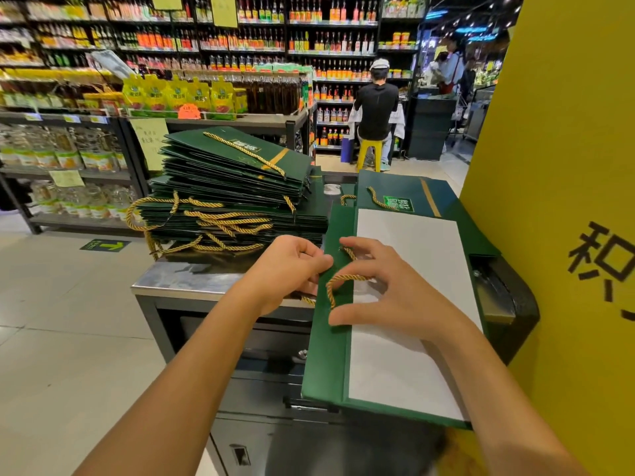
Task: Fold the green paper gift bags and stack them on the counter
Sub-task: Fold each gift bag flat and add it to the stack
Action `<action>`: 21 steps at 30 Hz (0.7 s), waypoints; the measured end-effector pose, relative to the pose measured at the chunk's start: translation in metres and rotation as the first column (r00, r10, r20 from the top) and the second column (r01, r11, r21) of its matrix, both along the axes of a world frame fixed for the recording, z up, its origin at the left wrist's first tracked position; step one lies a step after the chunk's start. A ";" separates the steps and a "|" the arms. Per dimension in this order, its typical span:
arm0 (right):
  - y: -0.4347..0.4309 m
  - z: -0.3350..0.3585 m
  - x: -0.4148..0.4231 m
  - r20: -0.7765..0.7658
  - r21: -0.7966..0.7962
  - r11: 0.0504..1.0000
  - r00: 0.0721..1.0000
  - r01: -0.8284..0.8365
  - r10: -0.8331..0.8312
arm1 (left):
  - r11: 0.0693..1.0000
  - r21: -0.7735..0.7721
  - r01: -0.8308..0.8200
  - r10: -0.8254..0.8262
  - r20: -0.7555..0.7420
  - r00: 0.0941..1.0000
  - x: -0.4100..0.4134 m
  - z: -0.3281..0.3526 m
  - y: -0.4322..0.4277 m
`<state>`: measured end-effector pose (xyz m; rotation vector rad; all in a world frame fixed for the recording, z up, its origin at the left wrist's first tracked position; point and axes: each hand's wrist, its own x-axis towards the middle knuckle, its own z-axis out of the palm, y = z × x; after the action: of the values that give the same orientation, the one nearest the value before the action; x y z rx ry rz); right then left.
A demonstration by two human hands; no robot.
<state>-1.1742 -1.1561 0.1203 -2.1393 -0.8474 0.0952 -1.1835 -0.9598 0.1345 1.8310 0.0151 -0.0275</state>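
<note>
- Bright, even shop light — only faint shadows on the pale tiled floor [68, 321].
- Glare on the brushed steel counter top [178, 280].
- Edges bend, wide-angle; far dark shelves of bottles [261, 39] go soft.

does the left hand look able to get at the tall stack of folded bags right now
Likely yes: the left hand pinches the flat bag at its edge, and the stack sits just beyond on the counter, nothing between. It must release its grip first.
</note>
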 end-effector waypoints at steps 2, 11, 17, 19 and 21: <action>0.003 -0.007 0.001 0.103 -0.013 1.000 0.994 0.027 -0.025 | 1.000 -0.010 0.008 -0.008 -0.004 1.000 -0.001 0.000 0.000; 0.000 -0.010 0.000 -0.012 0.304 0.952 1.000 0.020 -0.018 | 0.999 -0.041 0.036 -0.036 -0.002 0.999 0.001 -0.003 0.003; -0.012 -0.009 0.007 -0.282 0.662 0.701 0.955 0.266 -0.096 | 0.996 -0.076 0.049 -0.048 0.008 0.999 0.001 -0.003 0.002; -0.010 -0.011 0.007 -0.261 0.645 0.710 0.955 0.282 -0.142 | 0.997 -0.064 0.039 -0.038 0.016 0.999 0.001 -0.003 0.002; -0.009 -0.012 0.005 -0.217 0.629 0.720 0.955 0.295 -0.202 | 0.999 -0.051 0.015 -0.013 0.032 0.999 0.001 -0.005 0.000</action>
<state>-1.1691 -1.1647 0.1087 -1.5258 -0.4076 -0.1801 -1.1830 -0.9593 0.1295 1.7798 -0.0206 -0.0082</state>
